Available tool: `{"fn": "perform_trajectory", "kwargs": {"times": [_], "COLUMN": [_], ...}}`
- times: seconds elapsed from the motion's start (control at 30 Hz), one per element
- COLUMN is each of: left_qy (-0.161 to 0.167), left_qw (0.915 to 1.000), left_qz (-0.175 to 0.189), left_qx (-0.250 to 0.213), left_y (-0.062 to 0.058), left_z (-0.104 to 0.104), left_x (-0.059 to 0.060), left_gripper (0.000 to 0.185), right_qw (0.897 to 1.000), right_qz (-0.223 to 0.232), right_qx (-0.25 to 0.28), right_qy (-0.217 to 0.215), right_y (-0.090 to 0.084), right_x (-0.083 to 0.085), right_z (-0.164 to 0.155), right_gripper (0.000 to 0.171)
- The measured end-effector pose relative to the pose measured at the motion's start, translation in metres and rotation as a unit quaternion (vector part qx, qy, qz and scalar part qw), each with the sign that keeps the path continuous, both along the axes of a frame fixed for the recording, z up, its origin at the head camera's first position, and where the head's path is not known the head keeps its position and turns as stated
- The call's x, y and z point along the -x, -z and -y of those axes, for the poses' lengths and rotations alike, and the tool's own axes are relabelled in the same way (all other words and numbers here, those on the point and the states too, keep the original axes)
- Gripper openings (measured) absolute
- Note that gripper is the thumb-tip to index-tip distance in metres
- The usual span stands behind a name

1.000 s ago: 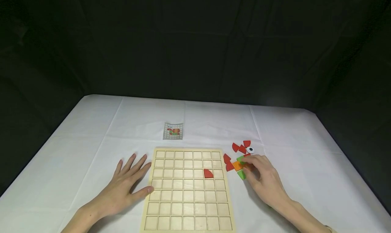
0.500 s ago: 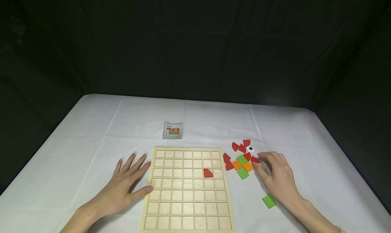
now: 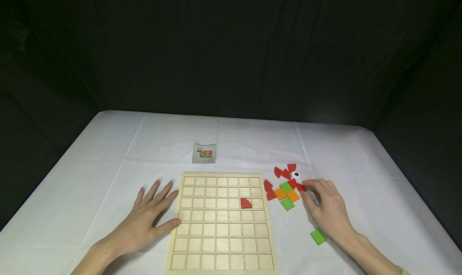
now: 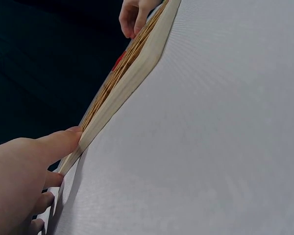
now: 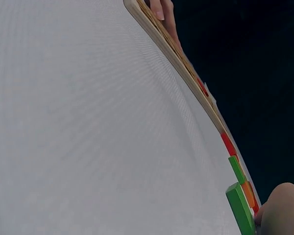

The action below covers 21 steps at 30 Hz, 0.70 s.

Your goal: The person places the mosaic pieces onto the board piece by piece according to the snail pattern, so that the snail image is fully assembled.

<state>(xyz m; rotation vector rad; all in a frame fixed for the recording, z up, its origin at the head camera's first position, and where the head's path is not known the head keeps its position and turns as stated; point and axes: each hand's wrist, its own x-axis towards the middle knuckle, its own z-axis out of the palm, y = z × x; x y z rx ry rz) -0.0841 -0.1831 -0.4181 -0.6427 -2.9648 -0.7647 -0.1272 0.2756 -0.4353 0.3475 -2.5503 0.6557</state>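
Note:
My left hand (image 3: 144,223) lies flat with fingers spread, its thumb resting on the left edge of the wooden grid board (image 3: 216,229). In the left wrist view the thumb (image 4: 63,142) presses on the board's rim. My right hand (image 3: 326,207) pinches a red quarter-circle tile (image 3: 301,187) between thumb and index finger at the right of a tile cluster. That cluster has orange squares (image 3: 280,193), green squares (image 3: 287,204), other red quarter-circles (image 3: 271,195) and a round eye tile (image 3: 296,174). One red quarter-circle (image 3: 246,203) sits in a cell of the board.
A small picture card (image 3: 204,153) with a gridded coloured figure lies beyond the board. A lone green square tile (image 3: 318,237) is on the white cloth (image 3: 173,138) beside my right wrist. Black curtains (image 3: 231,58) stand behind the table.
My right hand has moved right, off the orange and green tiles, to the red quarter-circle at the cluster's right. The lone green square has come into view. My left hand has stayed put.

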Motion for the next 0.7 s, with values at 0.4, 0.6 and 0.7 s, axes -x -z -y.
{"fn": "perform_trajectory", "kwargs": {"times": [0.4,0.6,0.7], "left_qy": [-0.003,-0.002,-0.001], "left_qw": [1.0,0.9998,0.9998], "left_qz": [0.001,0.014,0.015], "left_qx": [-0.004,-0.013,-0.014], "left_y": [0.0,-0.002,-0.003], "left_z": [0.0,0.0,-0.001], "left_x": [0.0,-0.001,-0.001], "left_gripper": [0.072,0.072,0.072], "right_qw": [1.0,0.999,0.997], "right_qz": [0.007,0.007,-0.006], "right_qx": [-0.004,0.02,0.031], "right_qy": [-0.004,-0.031,-0.064], "right_y": [-0.003,-0.007,-0.011], "right_x": [0.005,0.0,-0.004], "right_z": [0.002,0.005,0.011], "right_gripper": [0.038,0.037,0.036]}}
